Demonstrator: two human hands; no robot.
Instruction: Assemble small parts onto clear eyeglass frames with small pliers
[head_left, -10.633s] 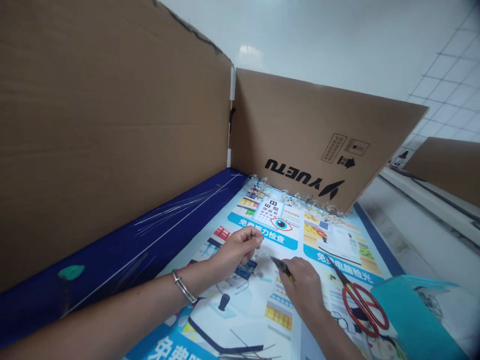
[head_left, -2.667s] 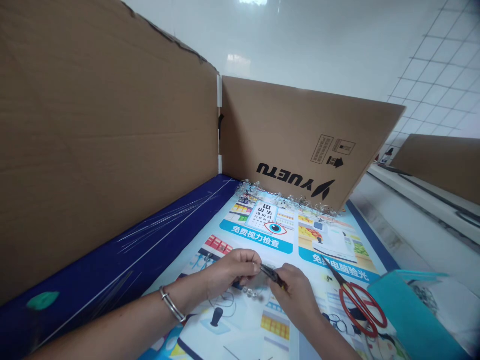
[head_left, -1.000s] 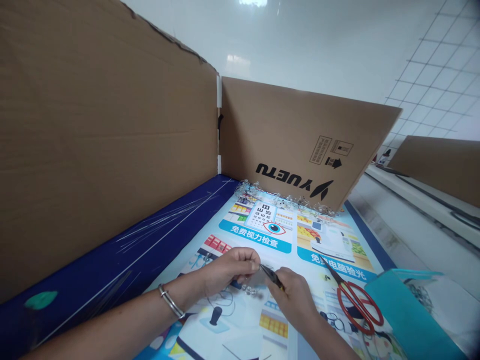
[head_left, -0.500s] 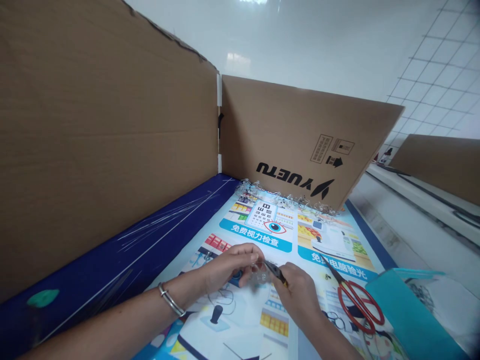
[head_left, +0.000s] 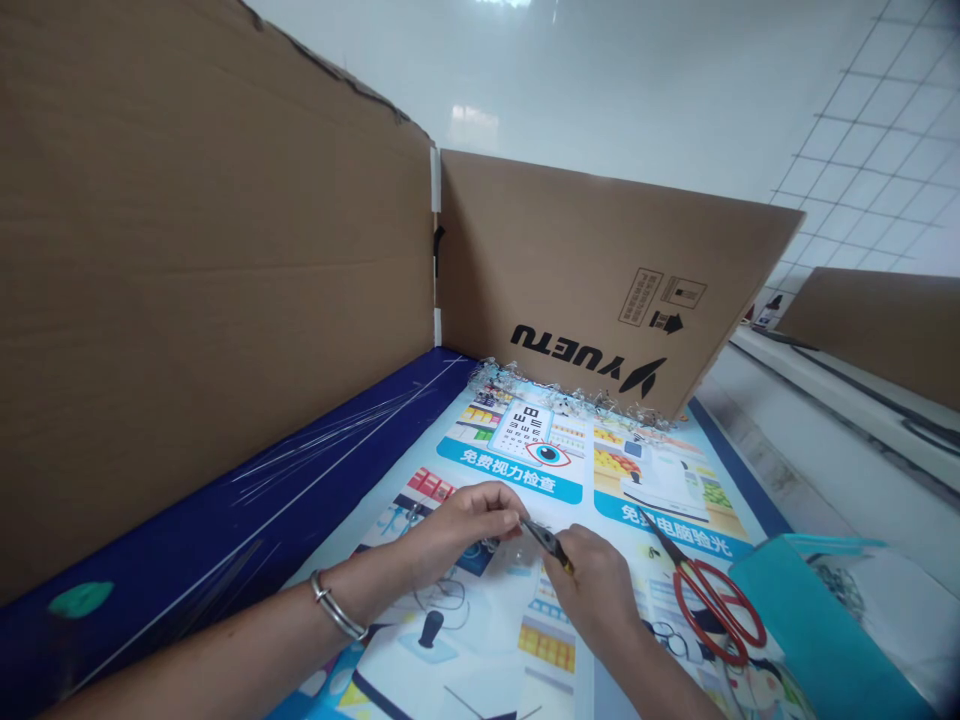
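My left hand (head_left: 476,522), with a silver bangle on its wrist, is closed in a pinch over the printed sheet. A small clear, wire-like piece (head_left: 516,552) shows faintly below its fingertips; its kind I cannot make out. My right hand (head_left: 598,585) is wrapped round a pair of pliers (head_left: 547,543) with dark jaws and a bit of yellow on the grip. The jaw tips meet the left fingertips, and whether they bite on the piece is hidden. Red-handled scissors (head_left: 716,600) lie to the right of my right hand.
A turquoise box (head_left: 817,620) with coiled clear material stands at the right. Many small clear pieces (head_left: 562,398) line the foot of the back cardboard panel (head_left: 585,260). Another cardboard panel (head_left: 217,250) rises on the left. Thin wire loops (head_left: 444,596) lie near my left wrist.
The clear piece hanging between my hands has shifted and shows less below the fingers. The pliers have turned slightly and their tips sit closer to my left fingertips.
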